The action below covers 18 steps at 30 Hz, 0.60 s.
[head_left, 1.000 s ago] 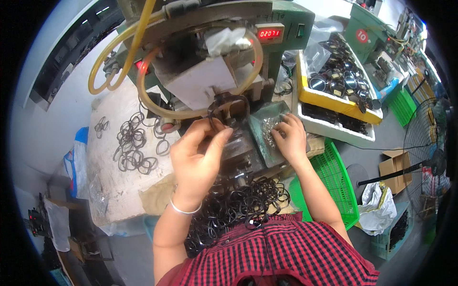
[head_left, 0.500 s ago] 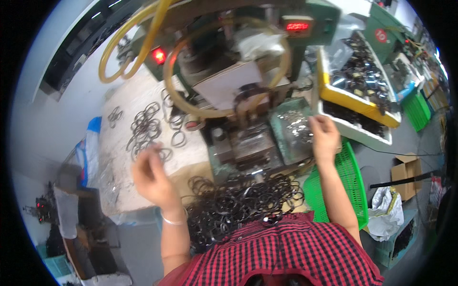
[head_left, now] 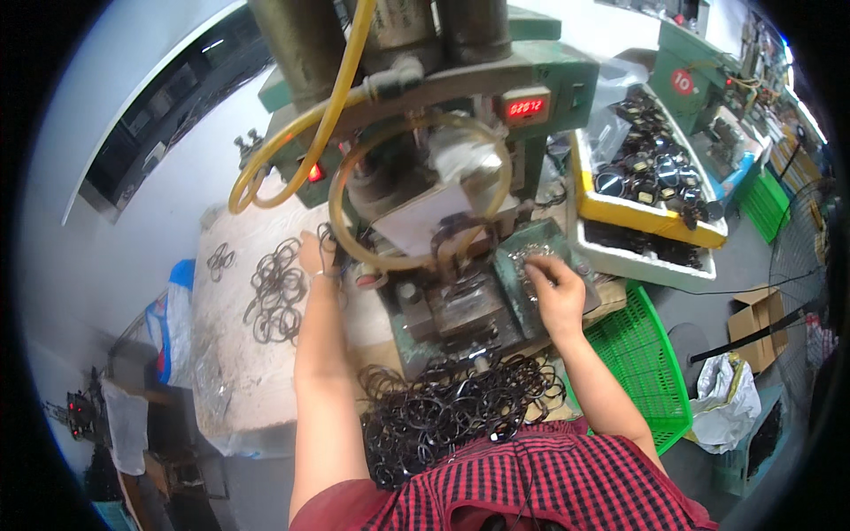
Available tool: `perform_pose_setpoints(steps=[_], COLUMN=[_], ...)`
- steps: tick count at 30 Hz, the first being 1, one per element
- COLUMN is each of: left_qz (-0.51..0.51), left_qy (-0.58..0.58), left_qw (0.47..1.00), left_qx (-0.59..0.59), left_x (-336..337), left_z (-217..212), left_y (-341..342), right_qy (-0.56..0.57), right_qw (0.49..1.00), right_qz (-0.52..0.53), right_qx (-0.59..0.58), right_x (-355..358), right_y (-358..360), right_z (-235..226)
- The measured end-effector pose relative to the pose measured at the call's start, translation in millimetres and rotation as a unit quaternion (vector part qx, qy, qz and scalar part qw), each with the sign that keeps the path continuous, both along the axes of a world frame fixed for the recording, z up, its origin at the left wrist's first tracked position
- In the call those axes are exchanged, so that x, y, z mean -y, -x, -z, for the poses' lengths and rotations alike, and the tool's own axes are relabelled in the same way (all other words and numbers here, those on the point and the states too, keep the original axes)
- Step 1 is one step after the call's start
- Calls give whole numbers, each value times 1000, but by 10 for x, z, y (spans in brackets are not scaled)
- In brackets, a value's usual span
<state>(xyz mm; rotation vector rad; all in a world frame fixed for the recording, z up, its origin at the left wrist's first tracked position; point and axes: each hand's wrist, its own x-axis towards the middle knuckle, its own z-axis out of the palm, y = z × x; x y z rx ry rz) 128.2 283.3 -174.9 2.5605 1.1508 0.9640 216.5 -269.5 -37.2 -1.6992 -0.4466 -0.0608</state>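
My left hand (head_left: 316, 255) reaches far over the pale tabletop, beside dark rings hanging near the press. Its fingers are small and partly hidden, so their grip cannot be made out. To its left lies a loose cluster of dark rings (head_left: 277, 288). My right hand (head_left: 560, 299) is over a green tray (head_left: 574, 257) of small shiny metal pieces (head_left: 531, 258). Its thumb and fingers are pinched together at the pieces; whatever is between them is too small to name. Between my hands stands a green press (head_left: 460, 301) with a metal block at its base.
A large tangle of black rings (head_left: 460, 398) lies at the table's front edge, against my body. A yellow hose (head_left: 341, 97) loops before the press. At right are a yellow-edged foam box (head_left: 611, 208) of dark round parts and a green plastic basket (head_left: 655, 372).
My left hand has moved forward, past the ring cluster to beside the press. My right hand has shifted left and slightly down, onto the tray of metal pieces. The view has tilted up.
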Motion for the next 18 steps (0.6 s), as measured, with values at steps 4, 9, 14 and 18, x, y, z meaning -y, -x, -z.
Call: perform_pose_setpoints(steps=[4, 9, 14, 18], left_qz=[50, -13, 78, 201], left_qy=[18, -67, -62, -68], left_qw=[992, 998, 995, 972], left_qx=[116, 3, 12, 104], left_x=[45, 135, 655, 1049], left_z=[-16, -95, -68, -351], left_y=[-106, 189, 88, 200], right_qy=[11, 1, -39, -171], right_qw=[999, 997, 990, 971], right_qz=[37, -74, -111, -159], right_qx=[14, 31, 74, -60], right_x=[439, 317, -243, -374], right_y=[47, 254, 338, 418], right_z=[29, -393, -574, -482])
